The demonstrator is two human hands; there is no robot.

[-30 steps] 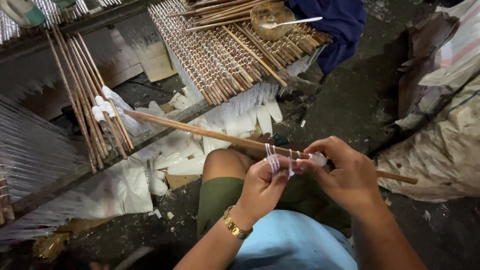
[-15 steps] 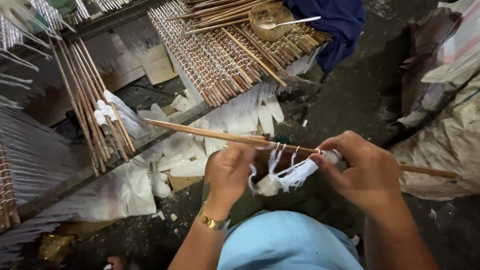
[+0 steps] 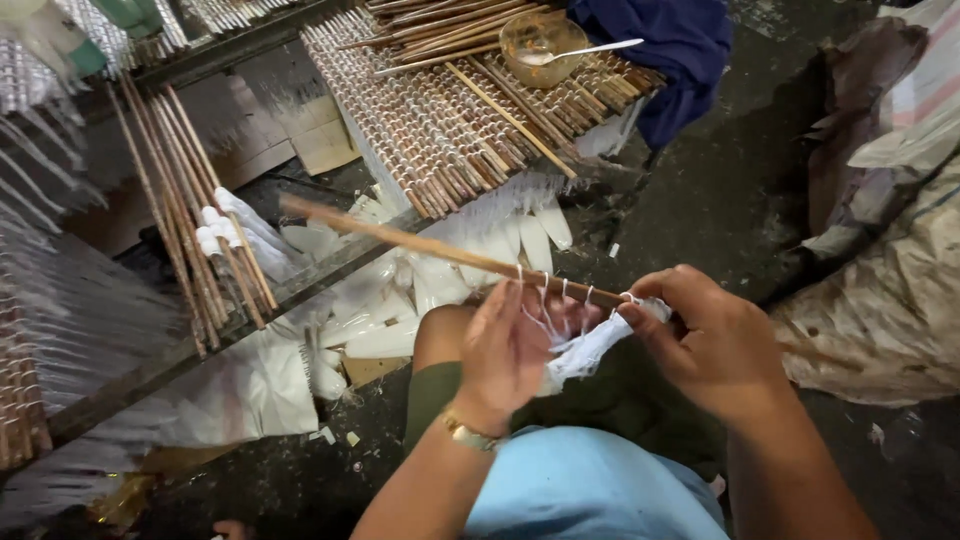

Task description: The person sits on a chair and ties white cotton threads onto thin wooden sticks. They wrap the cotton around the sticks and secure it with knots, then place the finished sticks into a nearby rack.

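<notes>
Long thin bamboo stick [image 3: 420, 243], light brown, lying slantwise from upper left down to the right, raised above the lap and the dark floor. Right end hidden inside the right hand [image 3: 715, 345]; left end free and blurred. Bundle of white cotton strings [image 3: 590, 345], soft and frayed, pinched at its right end between right thumb and forefinger. Several single white strands looped up over the stick, side by side, near its right end. Lower end of the bundle resting against the open palm of the left hand [image 3: 510, 350].
</notes>
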